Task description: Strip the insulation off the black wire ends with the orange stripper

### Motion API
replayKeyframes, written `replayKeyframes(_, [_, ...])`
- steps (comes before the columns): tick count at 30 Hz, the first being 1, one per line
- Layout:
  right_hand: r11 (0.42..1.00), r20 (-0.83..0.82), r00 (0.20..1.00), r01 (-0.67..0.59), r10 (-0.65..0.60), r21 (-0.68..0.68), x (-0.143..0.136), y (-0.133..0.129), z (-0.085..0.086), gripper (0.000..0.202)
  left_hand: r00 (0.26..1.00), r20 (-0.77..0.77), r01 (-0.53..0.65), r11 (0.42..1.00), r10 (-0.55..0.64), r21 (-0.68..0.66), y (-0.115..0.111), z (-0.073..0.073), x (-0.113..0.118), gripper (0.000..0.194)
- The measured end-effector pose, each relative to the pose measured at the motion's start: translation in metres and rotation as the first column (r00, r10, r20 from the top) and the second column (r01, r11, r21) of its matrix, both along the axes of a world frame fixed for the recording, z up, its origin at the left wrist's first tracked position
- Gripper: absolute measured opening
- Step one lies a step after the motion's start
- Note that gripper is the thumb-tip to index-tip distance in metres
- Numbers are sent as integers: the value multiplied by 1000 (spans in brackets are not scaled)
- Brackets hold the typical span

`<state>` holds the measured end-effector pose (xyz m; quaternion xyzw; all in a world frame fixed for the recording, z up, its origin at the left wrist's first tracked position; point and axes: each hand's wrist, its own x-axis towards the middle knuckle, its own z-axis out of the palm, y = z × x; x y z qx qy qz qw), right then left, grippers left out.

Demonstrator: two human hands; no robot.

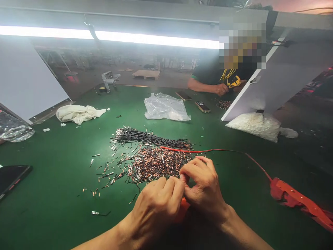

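My left hand [160, 199] and my right hand [204, 182] meet at the fingertips, just in front of a heap of short cut wire ends [161, 165] with copper tips. Both are closed in a pinch, and whatever they hold is hidden by the fingers. Under them shows part of an orange object [182, 208], its kind unclear. Behind the heap lies a bundle of black wires [148, 137] with metal terminals at the left end. A thin red strip [182, 150] runs from the heap to the right. One loose wire with a terminal [100, 213] lies front left.
A clear plastic bag [166, 107], two phones [183, 96] [202, 107], a white cloth [79, 113] and a bag of white pieces [256, 125] lie farther back. A red-handled tool [299, 199] is at right, a dark device [14, 178] at left. Opposite, a person's hand [221, 89] is near yellow pliers [235, 82].
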<state>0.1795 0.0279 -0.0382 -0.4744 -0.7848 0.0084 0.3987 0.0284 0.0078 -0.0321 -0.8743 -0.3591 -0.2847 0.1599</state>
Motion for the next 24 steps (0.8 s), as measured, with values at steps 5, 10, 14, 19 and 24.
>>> replayKeyframes(5, [999,-5,999,49,-49,-2,8,6,-2,18,1000,2,-19,1000,19,-20,-5,-2,-4,21])
replayKeyframes(10, [995,-30,995,95,-96,-19,26,14,-5,16,999,46,-31,999,29,29,-6,4,-14,24])
replayKeyframes(14, [998,-58,998,37,-40,-49,23,14,-8,15,999,47,-30,998,28,48,-1,4,-19,18])
replayKeyframes(19, [996,-49,999,10,-14,-89,21,13,-10,14,997,66,-53,998,51,34,9,-1,-27,17])
replayKeyframes(24, [991,-51,999,-12,6,-131,22,14,-10,12,991,114,-66,998,66,-2,16,-3,-34,15])
